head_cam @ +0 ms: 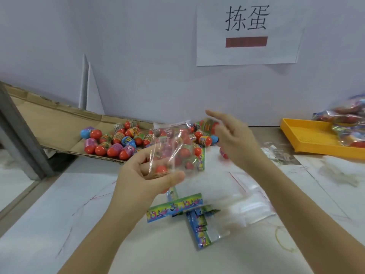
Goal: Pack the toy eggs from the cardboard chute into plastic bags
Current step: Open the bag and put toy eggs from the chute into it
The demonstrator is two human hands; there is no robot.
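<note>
My left hand [146,177] pinches the lower edge of a clear plastic bag [173,141] held up over the table; one red toy egg [162,168] lies inside it near my thumb. My right hand [235,139] grips a red and green toy egg [209,125] at the bag's upper right corner, and another red egg [223,152] peeks out under its palm. Behind the bag, the cardboard chute [59,125] slopes down from the left with several red, blue and purple eggs [116,141] heaped at its lower end.
Printed paper cards [175,208] and a stack of empty clear bags [252,200] lie on the white table below my hands. A yellow tray [312,135] at the right holds filled bags [347,119]. A rubber band [282,241] lies near my right forearm.
</note>
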